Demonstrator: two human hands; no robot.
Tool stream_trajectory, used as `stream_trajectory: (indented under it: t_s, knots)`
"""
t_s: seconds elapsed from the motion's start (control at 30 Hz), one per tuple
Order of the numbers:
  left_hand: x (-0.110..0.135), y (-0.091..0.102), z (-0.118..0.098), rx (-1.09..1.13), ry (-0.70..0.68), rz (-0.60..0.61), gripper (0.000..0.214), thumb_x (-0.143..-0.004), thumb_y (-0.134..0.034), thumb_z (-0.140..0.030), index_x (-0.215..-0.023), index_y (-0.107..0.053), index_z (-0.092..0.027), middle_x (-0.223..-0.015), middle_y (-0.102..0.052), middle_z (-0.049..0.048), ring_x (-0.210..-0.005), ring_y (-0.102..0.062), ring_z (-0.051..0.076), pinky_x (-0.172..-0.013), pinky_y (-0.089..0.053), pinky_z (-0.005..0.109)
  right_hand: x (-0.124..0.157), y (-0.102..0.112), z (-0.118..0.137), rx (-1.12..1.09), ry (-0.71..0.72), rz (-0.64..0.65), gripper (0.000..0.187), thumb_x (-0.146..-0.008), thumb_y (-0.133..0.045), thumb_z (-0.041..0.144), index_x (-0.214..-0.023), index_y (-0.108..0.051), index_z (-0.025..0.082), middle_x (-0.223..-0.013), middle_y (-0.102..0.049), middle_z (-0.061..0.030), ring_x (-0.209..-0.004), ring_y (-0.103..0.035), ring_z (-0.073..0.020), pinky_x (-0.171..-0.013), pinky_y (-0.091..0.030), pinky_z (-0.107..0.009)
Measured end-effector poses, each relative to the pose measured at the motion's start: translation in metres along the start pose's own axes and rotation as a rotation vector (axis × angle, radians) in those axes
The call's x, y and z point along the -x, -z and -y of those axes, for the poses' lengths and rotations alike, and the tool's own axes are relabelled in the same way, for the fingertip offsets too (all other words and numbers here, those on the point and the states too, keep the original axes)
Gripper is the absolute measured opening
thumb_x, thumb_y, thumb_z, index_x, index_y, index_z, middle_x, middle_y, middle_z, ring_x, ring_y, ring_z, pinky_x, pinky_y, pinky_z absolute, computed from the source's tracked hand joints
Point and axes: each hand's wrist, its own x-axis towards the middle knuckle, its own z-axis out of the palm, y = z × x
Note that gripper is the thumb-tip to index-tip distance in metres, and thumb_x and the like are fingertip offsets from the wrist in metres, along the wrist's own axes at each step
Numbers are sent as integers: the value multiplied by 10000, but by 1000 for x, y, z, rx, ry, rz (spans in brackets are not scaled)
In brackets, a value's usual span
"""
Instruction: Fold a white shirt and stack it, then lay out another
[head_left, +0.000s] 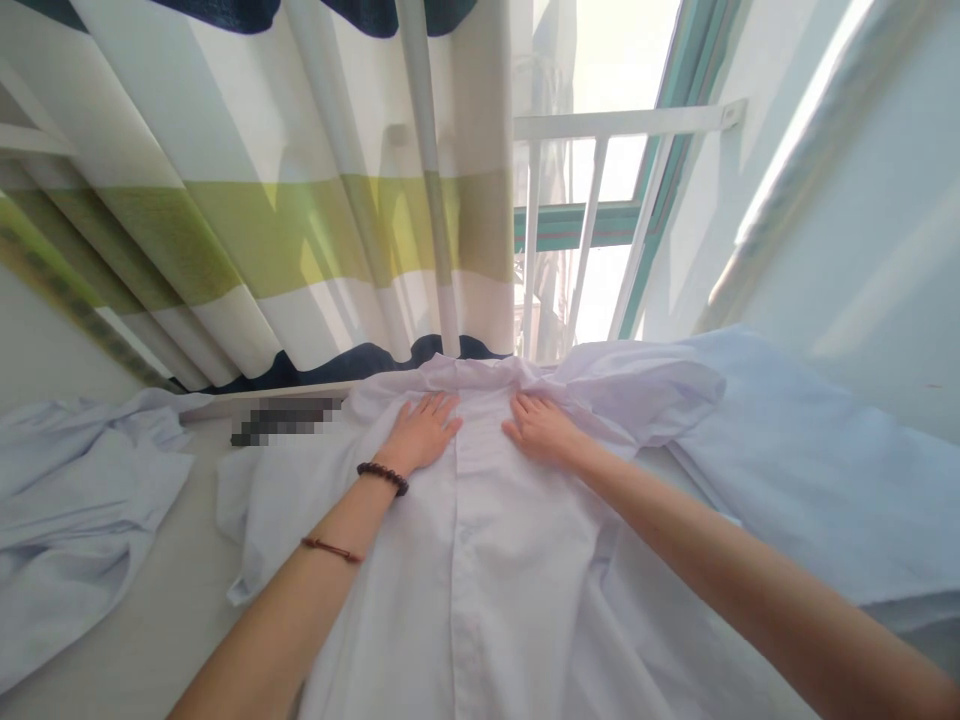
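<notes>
The left hand and right hand lie flat, unclenched, on the white shirt; pale surface shows past its left edge.

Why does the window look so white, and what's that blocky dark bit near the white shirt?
In the head view, the window is overexposed, probably from strong daylight; in the head view, the dark patch near the white shirt is pixelated, so I can't tell what it hides; also in the head view, light and shadow streak the curtain.
</notes>
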Motion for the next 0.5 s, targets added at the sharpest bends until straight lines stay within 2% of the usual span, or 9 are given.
stream_trajectory:
  t_s: [0.13, 0.23, 0.3, 0.4, 0.5]
  knots:
    - [30, -3, -15, -18, 182, 65, 718, -941, -191, -595, -1525, -227, -179, -1582, -218, 125, -1442, -179, 378, -1121, -136, 623, 23, -2, 15, -71, 23, 45, 705, -976, -204, 528, -1491, -293, 54, -1577, -221, -156, -1448, -200, -269, -1161, -163, -385]
    - [49, -13, -18, -13, 175, 77, 755, -924, -190, -632, -1534, -194, -187, -1601, -138, 109, -1457, -125, 368, -1130, -123, 614, 34, -11, 20, -125, 3, 52, 758, -966, -192, 567, -1515, -220, 45, -1591, -156, -162, -1463, -132, -286, -1168, -127, -415]
    - [53, -17, -15, -13, 155, 51, 739, -926, -210, -626, -1529, -217, -198, -1600, -152, 102, -1461, -118, 357, -1134, -126, 604, 36, -15, 20, -138, 1, 32, 759, -965, -210, 569, -1516, -216, 47, -1592, -155, -164, -1463, -125, -293, -1164, -127, -428]
    - [42, -14, -1, 7, 125, -25, 640, -955, -232, -552, -1488, -328, -211, -1548, -317, 111, -1410, -280, 330, -1128, -230, 519, 28, -7, 15, -153, 10, -33, 637, -987, -217, 514, -1435, -401, 101, -1520, -356, -158, -1393, -311, -286, -1112, -247, -404]
    - [17, 2, 21, -26, 154, -280, 583, -973, -306, -421, -1472, -332, -121, -1454, -413, 162, -1307, -397, 301, -1076, -328, 407, 7, 11, 2, -101, -57, -228, 484, -1002, -278, 412, -1327, -504, 132, -1350, -521, -151, -1217, -481, -264, -995, -368, -357]
